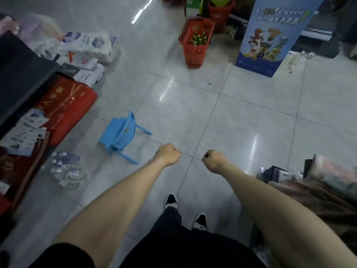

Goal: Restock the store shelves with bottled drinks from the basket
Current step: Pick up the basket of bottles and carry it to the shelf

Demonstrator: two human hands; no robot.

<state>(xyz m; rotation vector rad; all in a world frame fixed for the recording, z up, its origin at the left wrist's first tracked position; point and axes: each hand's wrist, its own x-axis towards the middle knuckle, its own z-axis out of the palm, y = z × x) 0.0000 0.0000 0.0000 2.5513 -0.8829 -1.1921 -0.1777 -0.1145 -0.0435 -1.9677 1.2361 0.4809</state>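
The left hand (pixel 168 154) and the right hand (pixel 214 160) reach forward on bare forearms, each curled into a fist with nothing in it; below them are the person's dark shoes (pixel 171 202); the step in hand looks like the approach, with no bottle picked up yet. The red basket (pixel 194 55) stands well ahead on the floor, with green-capped bottles (pixel 199 38) upright inside it, near a tall blue cartoon display stand (pixel 274 35). The next move, I judge, calls for crossing to the basket, uncurling the fingers and taking a bottle by its neck or body. The floor (pixel 241 117) is glossy pale tile streaked with reflected light; a small blue plastic chair (pixel 119 132) lies tipped over to the left of the hands. A shrink-wrapped pack of water bottles (pixel 63 169), a red package (pixel 67 101) and white wrapped packs (pixel 90 45) line the left side; no shelf to be restocked is clearly in view.
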